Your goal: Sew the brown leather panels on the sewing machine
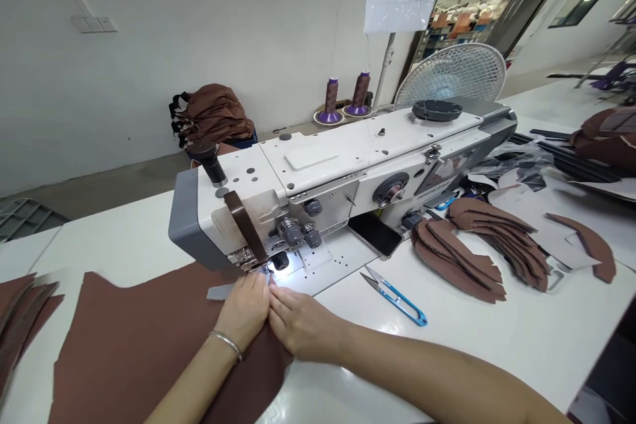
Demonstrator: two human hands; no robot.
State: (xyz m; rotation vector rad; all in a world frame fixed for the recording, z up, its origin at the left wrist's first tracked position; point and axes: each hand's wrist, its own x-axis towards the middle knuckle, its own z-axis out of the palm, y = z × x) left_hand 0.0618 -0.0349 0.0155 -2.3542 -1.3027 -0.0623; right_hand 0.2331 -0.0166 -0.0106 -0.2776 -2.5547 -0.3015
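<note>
A large brown leather-like piece [134, 344] lies flat on the table under the head of a white sewing machine [318, 165]. My left hand [247, 308] is closed on it just left of the lit needle area, with the fingertips partly hidden. From the right, my right hand [308, 326] meets the left one and grips the edge of the same piece, its fingers pressed together close to the presser foot [265, 270]. The needle itself is too small to make out.
Blue thread snips [397, 298] and a dark phone [375, 235] lie right of the needle area. Stacks of cut brown pieces [457, 258] stand further right, more pieces [24, 318] at far left. Thread cones [331, 99] and a fan [452, 76] are behind the machine.
</note>
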